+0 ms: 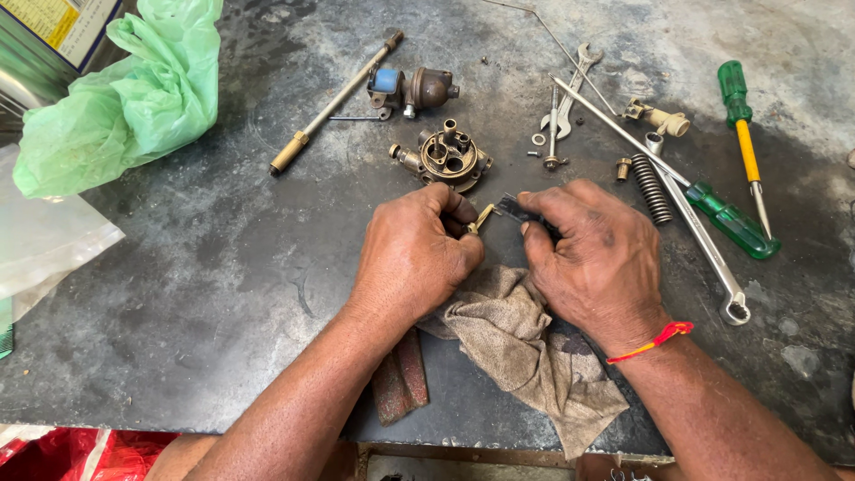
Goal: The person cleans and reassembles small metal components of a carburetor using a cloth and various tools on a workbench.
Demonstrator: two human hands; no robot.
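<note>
**Parts spread around two hands at mid-frame**

Centre frame, the left hand and right hand meet over a small brass pin, above a crumpled grey-brown rag. Just behind lies the round brass carburettor body; a green plastic bag sits upper left, the green-handled screwdrivers right.

Both forearms are bare, with no sleeves showing up to the near edge of the view. The right hand wears a thin red and orange thread band tied around the wrist. The left hand has nothing on its wrist or fingers.
</note>
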